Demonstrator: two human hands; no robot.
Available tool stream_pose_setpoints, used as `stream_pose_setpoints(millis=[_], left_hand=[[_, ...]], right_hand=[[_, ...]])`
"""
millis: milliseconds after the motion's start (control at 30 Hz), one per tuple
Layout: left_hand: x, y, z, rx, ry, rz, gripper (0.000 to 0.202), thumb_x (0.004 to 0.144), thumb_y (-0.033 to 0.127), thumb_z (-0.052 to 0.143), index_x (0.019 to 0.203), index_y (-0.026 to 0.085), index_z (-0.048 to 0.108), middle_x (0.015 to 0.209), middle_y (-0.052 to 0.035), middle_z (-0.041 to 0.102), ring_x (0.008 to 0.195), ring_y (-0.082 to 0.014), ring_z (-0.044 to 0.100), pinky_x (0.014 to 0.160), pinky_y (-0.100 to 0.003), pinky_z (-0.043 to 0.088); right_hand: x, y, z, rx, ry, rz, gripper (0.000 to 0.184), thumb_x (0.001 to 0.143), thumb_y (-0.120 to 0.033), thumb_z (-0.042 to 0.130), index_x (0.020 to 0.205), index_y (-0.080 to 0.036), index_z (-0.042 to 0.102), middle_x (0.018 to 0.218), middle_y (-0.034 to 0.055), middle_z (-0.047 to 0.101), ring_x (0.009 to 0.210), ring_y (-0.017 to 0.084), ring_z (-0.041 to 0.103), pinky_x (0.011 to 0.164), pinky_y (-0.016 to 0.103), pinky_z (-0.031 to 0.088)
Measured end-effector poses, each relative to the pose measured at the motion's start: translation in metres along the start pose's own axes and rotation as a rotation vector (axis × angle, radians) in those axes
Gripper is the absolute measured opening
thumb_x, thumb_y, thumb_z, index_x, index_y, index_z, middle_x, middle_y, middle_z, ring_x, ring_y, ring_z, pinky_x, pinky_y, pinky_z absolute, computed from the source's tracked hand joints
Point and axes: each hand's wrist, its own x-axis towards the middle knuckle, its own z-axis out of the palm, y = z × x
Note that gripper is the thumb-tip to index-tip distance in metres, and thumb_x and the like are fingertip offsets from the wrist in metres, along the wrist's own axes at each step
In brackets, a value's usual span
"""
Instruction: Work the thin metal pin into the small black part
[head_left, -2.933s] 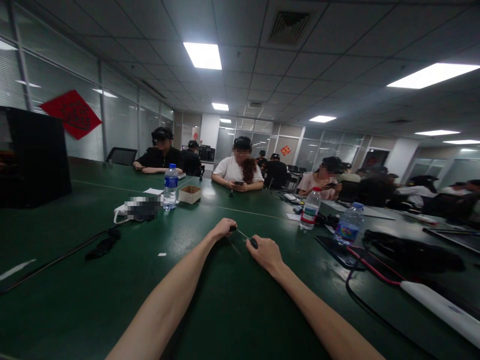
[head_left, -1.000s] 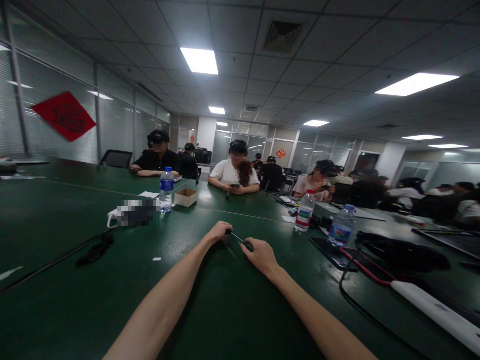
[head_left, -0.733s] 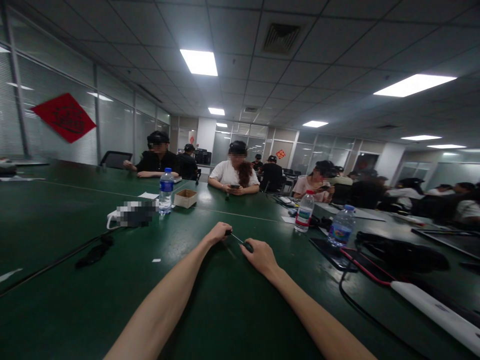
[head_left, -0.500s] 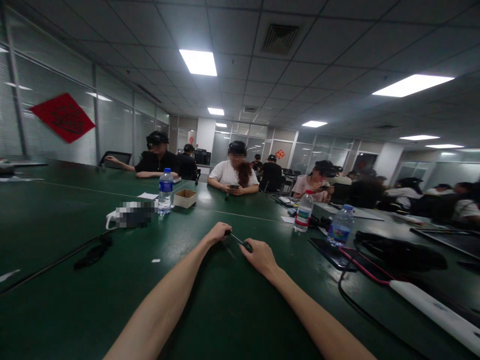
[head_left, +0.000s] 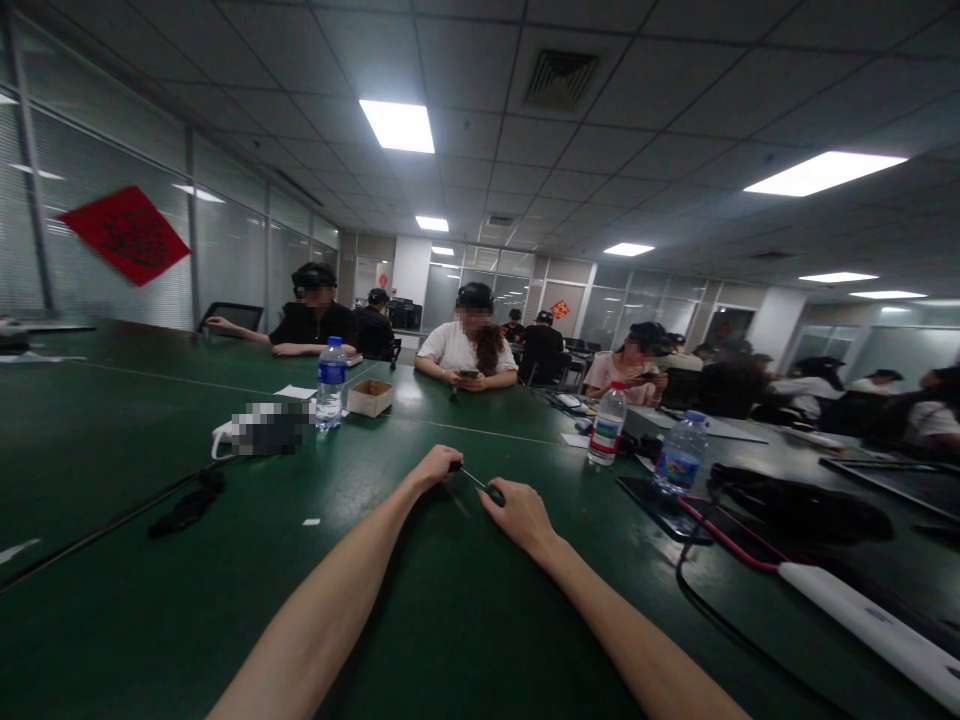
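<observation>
Both my arms stretch forward over the green table (head_left: 450,620). My left hand (head_left: 437,466) is closed on one end of a thin dark tool with a metal shaft (head_left: 472,477). My right hand (head_left: 520,514) is closed on the tool's other end, a black rounded handle. The tool hangs just above the tabletop between the two hands. What sits at the tip inside my left fingers is hidden.
Water bottles stand at the left (head_left: 330,383) and the right (head_left: 607,424) (head_left: 682,456). A small cardboard box (head_left: 370,397) is beyond my hands. A white power strip (head_left: 870,625), a red cable, a phone (head_left: 660,497) and a black bag lie right. Several people sit across the table.
My hands and the tool stay put. The view drifted slightly left early on. The person at the far left has stretched an arm out sideways.
</observation>
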Motion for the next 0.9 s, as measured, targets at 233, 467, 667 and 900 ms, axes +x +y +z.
stream_pose_setpoints(millis=[233,467,667,900], left_hand=[[0.0006,0.0002,0.0006,0.033,0.006,0.001,0.032,0.094,0.04,0.053,0.08,0.012,0.057,0.062,0.0046,0.049,0.047,-0.0053,0.042,0.045,-0.018,0.038],[-0.001,0.0039,0.0013,0.065,0.012,0.03,0.026,0.093,0.037,0.056,0.094,0.011,0.06,0.08,-0.0009,0.059,0.062,-0.0092,0.055,0.056,-0.022,0.049],[-0.0016,0.004,0.0015,0.076,0.007,0.028,0.028,0.093,0.039,0.055,0.095,0.011,0.06,0.081,-0.001,0.059,0.063,-0.0094,0.055,0.056,-0.023,0.049],[0.001,0.0023,0.0012,0.093,0.007,0.029,0.033,0.093,0.042,0.053,0.079,0.012,0.057,0.065,0.0037,0.05,0.05,-0.0064,0.043,0.048,-0.02,0.039]], right_hand=[[-0.0005,0.0003,0.0002,0.003,0.023,-0.013,0.028,0.094,-0.041,0.048,0.099,-0.021,0.068,0.095,0.0059,0.073,0.084,0.02,0.067,0.07,0.025,0.045],[0.0009,0.0005,0.0004,-0.015,0.05,-0.015,0.026,0.093,-0.039,0.048,0.093,-0.022,0.068,0.09,0.0056,0.072,0.082,0.02,0.068,0.068,0.025,0.044],[0.0002,-0.0007,-0.0014,-0.012,0.045,-0.012,0.027,0.093,-0.039,0.047,0.092,-0.022,0.069,0.09,0.0058,0.072,0.082,0.021,0.067,0.067,0.025,0.044],[0.0013,0.0009,-0.0009,-0.001,0.037,-0.023,0.028,0.094,-0.04,0.047,0.094,-0.022,0.069,0.091,0.0061,0.072,0.082,0.02,0.067,0.068,0.026,0.045]])
